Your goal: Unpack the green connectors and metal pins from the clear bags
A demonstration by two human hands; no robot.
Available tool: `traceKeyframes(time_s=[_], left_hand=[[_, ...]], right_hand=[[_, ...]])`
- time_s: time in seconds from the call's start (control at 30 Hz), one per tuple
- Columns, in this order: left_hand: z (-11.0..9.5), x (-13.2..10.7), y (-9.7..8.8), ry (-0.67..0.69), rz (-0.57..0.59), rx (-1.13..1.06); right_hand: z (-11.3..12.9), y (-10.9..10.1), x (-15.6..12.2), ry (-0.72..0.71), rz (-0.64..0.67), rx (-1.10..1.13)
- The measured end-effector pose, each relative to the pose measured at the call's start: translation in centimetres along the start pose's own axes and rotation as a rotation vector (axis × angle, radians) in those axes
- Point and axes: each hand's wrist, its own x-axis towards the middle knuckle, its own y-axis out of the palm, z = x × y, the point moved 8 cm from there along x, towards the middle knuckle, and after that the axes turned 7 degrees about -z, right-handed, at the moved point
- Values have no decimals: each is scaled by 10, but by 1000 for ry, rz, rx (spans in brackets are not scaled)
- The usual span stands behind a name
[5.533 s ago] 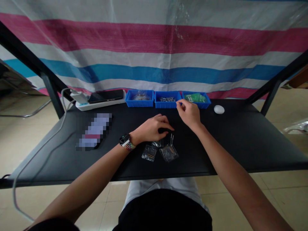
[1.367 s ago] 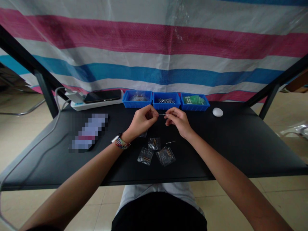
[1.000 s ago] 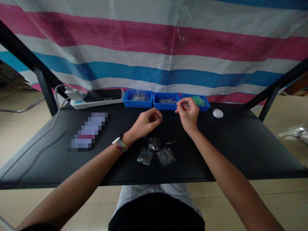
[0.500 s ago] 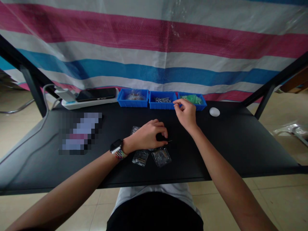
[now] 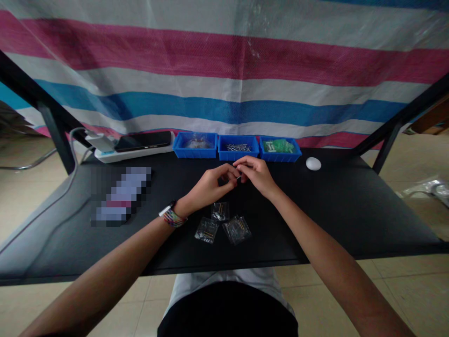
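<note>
My left hand (image 5: 210,185) and my right hand (image 5: 256,173) meet above the black table (image 5: 351,206), in front of the middle blue bin (image 5: 238,148) of small metal pins. Both pinch one thin metal pin (image 5: 239,177) between their fingertips. Three small clear bags (image 5: 224,223) with short gold and red parts lie just below the hands. A watch and a coloured band sit on my left wrist.
A left blue bin (image 5: 195,144) holds clear bags and a right blue bin (image 5: 279,149) holds green pieces. A white power strip (image 5: 133,150) with a dark phone on it lies far left. A white oval object (image 5: 313,163) sits to the right. A blurred flat item (image 5: 121,196) lies left.
My left hand rose from the table beside the bags, where the loose pin lay, and my right hand came back from the bins; both now pinch a pin together. The loose pin is gone from the table.
</note>
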Motion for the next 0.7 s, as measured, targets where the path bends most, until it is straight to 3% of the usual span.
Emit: traceKeyframes(time_s=[0.27, 0.43, 0.57, 0.7], left_hand=[[7, 5, -35, -90, -317, -219], [18, 7, -31, -172, -295, -393], [25, 6, -32, -195, -310, -349], [31, 5, -33, -221, -317, -279]], right_hand=[[-11, 21, -14, 229, 163, 202], [-10, 29, -22, 333, 180, 378], [-7, 24, -23, 360, 122, 419], [-5, 16, -20, 293, 62, 352]])
